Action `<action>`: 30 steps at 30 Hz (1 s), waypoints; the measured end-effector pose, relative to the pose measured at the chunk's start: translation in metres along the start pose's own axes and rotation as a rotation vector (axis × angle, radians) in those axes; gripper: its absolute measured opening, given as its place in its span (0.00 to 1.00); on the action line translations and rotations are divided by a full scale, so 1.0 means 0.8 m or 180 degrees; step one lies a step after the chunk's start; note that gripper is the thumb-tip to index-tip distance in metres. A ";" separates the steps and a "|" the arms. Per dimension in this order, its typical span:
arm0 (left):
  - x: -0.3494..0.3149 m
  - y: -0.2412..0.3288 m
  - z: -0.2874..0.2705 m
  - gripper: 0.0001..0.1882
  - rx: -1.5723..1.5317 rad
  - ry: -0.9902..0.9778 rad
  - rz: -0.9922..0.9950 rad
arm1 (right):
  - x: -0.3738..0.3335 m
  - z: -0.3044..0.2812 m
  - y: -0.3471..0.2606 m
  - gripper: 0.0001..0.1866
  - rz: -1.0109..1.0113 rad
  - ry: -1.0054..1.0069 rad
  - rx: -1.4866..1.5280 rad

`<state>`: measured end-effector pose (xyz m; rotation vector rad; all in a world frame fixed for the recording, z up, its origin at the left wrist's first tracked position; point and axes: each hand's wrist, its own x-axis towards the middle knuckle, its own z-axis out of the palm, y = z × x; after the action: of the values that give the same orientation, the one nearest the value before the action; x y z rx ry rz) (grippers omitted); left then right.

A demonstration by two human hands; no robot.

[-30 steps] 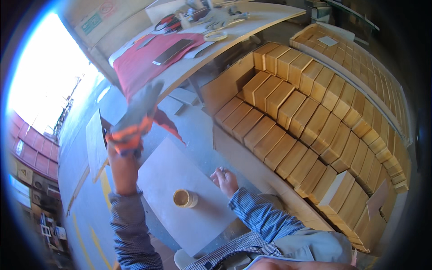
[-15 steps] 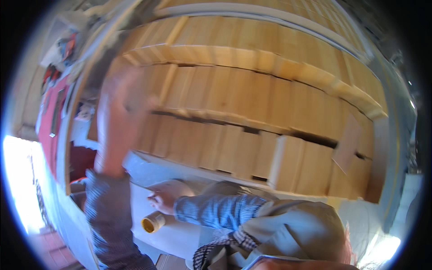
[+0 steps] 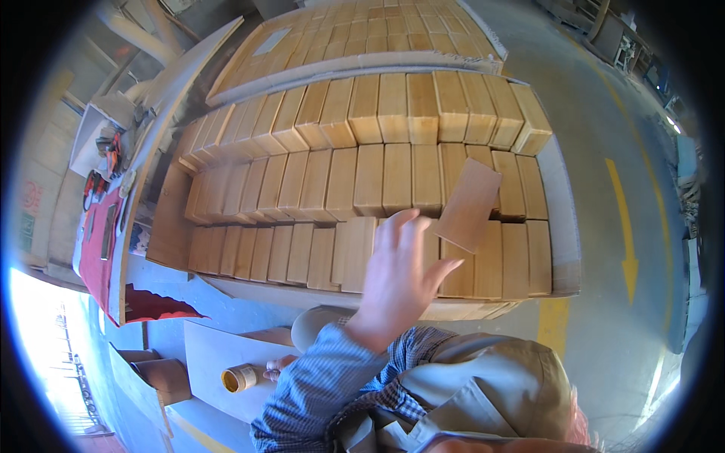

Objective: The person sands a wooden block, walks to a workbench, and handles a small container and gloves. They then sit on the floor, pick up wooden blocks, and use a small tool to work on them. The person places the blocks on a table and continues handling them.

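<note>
My left hand point(image 3: 396, 275), in a blue striped sleeve, is raised above the near row of light wooden blocks point(image 3: 370, 177). Its fingers are spread, and nothing shows in them. Just right of its fingertips, a thin loose wooden piece point(image 3: 470, 205) lies slanted across the blocks. My right hand point(image 3: 281, 367) is low at the left, by an open jar point(image 3: 239, 378) with yellow-brown stuff inside. Its fingers look curled, but what they hold is too small to make out. My left forearm hides most of the right one.
The blocks stand in rows in a large cardboard box point(image 3: 563, 226). Behind it is another full box point(image 3: 495, 66). The jar is on a pale board point(image 3: 204, 351). A red-covered bench point(image 3: 98, 238) with tools stands left. Yellow markings point(image 3: 623, 226) run along the right floor.
My left hand has swung from the far left to the middle of the near row. The view has shifted, showing more of the boxes and the right floor.
</note>
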<state>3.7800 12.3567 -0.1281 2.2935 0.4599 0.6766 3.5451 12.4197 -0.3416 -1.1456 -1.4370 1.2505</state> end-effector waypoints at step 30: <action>-0.056 -0.118 -0.034 0.44 0.0658 0.0547 -0.1453 | -0.162 -0.076 0.018 0.15 0.0133 -0.0576 0.0563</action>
<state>3.7160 12.4148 -0.1926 2.2068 1.1391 0.6157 3.6293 12.3043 -0.3564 -0.9676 -1.4064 1.5110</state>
